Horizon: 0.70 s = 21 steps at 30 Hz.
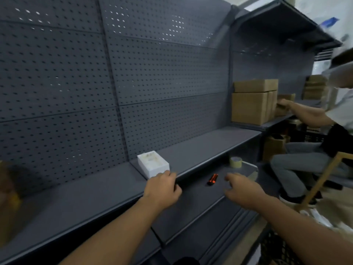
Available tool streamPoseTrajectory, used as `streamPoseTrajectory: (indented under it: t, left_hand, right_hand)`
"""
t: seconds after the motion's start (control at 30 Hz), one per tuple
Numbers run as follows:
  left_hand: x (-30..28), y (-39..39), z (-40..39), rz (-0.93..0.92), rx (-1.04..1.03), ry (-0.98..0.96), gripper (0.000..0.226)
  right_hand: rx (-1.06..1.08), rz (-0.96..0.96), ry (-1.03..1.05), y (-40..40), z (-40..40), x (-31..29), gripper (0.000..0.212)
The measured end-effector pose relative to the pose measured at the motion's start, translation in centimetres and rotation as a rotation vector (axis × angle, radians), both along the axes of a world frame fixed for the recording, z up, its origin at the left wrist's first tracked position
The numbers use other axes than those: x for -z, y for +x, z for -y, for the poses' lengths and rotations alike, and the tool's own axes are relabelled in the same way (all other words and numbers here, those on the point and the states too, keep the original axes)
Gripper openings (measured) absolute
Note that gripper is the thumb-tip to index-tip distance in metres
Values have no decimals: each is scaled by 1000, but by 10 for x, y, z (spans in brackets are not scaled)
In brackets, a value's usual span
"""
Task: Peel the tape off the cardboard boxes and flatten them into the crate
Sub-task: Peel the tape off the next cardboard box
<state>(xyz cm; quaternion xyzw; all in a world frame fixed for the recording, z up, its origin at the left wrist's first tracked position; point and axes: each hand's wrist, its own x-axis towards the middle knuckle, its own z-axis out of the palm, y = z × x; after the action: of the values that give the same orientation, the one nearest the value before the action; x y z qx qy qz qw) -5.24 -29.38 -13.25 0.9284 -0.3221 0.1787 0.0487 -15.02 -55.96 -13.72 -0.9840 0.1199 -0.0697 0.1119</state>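
My left hand (162, 188) hovers at the front edge of the grey shelf (95, 192), right beside a white foam box (152, 164), with fingers curled down and nothing in it. Above the lower shelf my right hand (242, 188) reaches forward with relaxed, spread fingers, just right of an orange-and-black utility knife (212, 179). A roll of tape (236, 162) sits farther back. Stacked cardboard boxes (254, 102) stand on the shelf at the right. The black crate (277, 249) shows at the bottom right.
Another person (305, 161) sits on a wooden stool at the right, one hand on a small cardboard box (285, 104). Grey pegboard (95, 83) backs the shelves. A blurred brown object (9, 188) lies at the far left.
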Motion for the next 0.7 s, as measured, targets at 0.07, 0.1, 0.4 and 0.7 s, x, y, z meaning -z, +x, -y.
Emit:
streamPoseTrajectory:
  t: [0.07,0.1,0.4,0.7]
  left_hand:
    - [-12,0,-27,7,-78,9,28]
    - [-17,-1,-40,9,-117,19,29]
    - [-45,-19,-165,88,-372,79,32]
    - [-63,-55,-277,173,-604,25,29]
  right_hand:
    - [-60,37,1,13,-20,-8,38]
    - [-93,48,0,18,-30,-11,40]
    - [-338,89,10,57,-128,-42,41]
    - [-565,93,34,88,-232,-67,43]
